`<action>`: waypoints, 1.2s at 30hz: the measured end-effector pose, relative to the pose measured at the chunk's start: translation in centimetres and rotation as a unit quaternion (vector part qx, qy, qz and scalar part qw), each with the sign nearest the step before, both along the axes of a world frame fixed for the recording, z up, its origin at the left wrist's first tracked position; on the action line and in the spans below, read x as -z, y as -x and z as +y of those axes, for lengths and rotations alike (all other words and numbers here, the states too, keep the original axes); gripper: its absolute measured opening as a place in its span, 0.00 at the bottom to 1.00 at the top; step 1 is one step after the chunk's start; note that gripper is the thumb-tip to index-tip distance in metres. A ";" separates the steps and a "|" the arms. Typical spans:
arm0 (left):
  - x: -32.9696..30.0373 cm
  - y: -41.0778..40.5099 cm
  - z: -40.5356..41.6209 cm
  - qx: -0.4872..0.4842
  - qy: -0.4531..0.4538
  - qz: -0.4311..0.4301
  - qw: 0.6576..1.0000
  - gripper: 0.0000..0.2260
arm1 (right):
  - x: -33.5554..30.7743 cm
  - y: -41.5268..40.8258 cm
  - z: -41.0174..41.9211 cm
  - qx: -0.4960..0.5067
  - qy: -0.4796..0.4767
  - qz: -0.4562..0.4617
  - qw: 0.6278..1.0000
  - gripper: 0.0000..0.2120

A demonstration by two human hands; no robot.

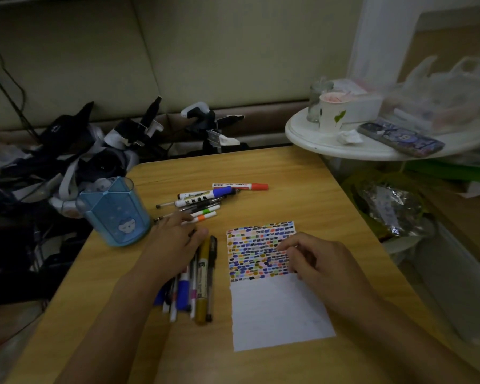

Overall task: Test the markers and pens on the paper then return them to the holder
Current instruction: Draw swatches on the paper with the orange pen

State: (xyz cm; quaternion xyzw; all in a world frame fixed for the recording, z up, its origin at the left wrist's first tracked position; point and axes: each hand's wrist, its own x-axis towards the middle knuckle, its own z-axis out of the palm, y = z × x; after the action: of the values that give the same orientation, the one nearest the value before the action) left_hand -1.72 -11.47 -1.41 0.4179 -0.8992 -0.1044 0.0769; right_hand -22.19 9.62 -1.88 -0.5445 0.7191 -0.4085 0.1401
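The fingers [189, 217] of the left hand [175, 245] lie nearly straight, flat over a near bundle of markers and pens [197, 281] just left of the white sheet of paper [277, 309], their tips reaching toward the pens beyond; whether they pinch one I cannot tell. The right hand [316, 259] rests on the paper with fingers loosely curled and holds nothing. A second pile of markers and pens [205, 202] lies beyond the paper's far left corner. The paper's far half is filled with coloured test dabs. These pens look light, stiff and smooth, apt to roll, so each is best pinched mid-barrel, with caps pulled straight. The translucent blue plastic pen holder [114, 212], divided into compartments, stands upright left of the paper beyond the left hand, and appears to hold no pens.
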 end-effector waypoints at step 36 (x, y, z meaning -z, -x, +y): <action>-0.1 0.0 -0.6 -0.037 -0.071 0.014 0.997 0.20 | 0.0 0.2 0.1 0.005 -0.010 0.015 1.000 0.11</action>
State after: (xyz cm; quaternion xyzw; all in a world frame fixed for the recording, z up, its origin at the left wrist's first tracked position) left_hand -1.75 -12.05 -1.36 0.4538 -0.8722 -0.1711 0.0638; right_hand -22.35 9.68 -1.85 -0.5455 0.7278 -0.3938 0.1327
